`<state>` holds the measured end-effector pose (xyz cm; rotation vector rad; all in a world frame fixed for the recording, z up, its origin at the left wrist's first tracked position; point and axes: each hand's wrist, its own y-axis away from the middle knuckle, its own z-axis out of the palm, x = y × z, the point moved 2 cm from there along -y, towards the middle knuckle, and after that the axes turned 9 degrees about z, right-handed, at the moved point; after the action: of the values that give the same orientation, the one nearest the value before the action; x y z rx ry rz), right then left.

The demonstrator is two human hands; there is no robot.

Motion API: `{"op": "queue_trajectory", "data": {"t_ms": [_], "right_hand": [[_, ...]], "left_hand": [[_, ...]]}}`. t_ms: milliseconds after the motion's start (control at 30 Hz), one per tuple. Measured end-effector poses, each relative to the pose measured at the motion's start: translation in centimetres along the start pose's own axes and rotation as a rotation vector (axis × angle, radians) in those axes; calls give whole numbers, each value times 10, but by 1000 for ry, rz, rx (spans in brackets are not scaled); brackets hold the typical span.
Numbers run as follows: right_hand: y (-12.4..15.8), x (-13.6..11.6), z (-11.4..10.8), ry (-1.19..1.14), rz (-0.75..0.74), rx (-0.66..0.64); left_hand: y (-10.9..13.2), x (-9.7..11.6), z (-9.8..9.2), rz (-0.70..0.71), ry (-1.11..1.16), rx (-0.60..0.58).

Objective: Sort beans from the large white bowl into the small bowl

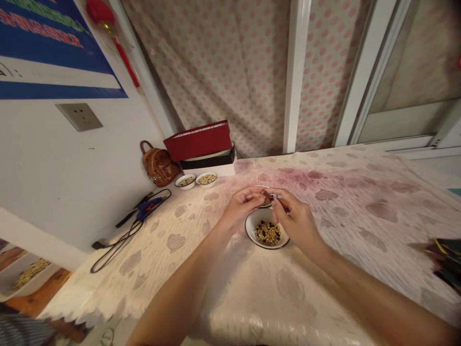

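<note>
My two hands meet over the bowls in the middle of the table. In my right hand [293, 216], closed fingers grip a short reddish-brown stick-like thing [268, 196], whose kind I cannot make out. The fingertips of my left hand [243, 205] are pinched together by its far end; what they hold, if anything, is too small to tell. Just below the hands stands a white dark-rimmed bowl [251, 230] with mixed yellow and black beans [267, 233]. Behind it, a second white bowl [262, 187] with beans is partly hidden by my fingers.
Two small bowls of beans [186, 181] [207, 179] stand at the back left, before a red box [201, 142] and a brown backpack-shaped bag [158, 166]. A blue tool with a cord [144, 210] lies along the left wall. Dark items [446, 259] sit at the right edge.
</note>
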<state>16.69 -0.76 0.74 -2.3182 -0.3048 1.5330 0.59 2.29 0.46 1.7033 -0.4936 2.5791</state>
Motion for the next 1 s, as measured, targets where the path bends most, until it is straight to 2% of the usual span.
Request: {"op": "queue_trajectory", "data": {"t_ms": [233,400,467,600,667,767,867,933,1000], "right_hand": [[-1,0,0,24,-8,21],[-3,-1,-6,5,3,110],[-5,0,-9,-30,25,142],[-9,5,-12,-96,57,170],[-11,6,-12,-111,63,168],[-12,6,-12,-117,65,165],[-12,6,-13,-106,59,171],[-12,6,-13,-106,56,172],[-12,6,-14,-115,57,169]], "left_hand": [[0,1,1,16,-61,-16],[-2,7,-7,60,-193,-19],[-1,12,-9,66,-343,-96],[6,15,-7,35,-725,-344],[8,14,-4,44,-873,-382],[5,12,-3,89,-966,-347],[-9,13,-8,140,-1131,-229],[-20,16,-11,109,-1311,-183],[-32,19,-11,41,-1459,-202]]}}
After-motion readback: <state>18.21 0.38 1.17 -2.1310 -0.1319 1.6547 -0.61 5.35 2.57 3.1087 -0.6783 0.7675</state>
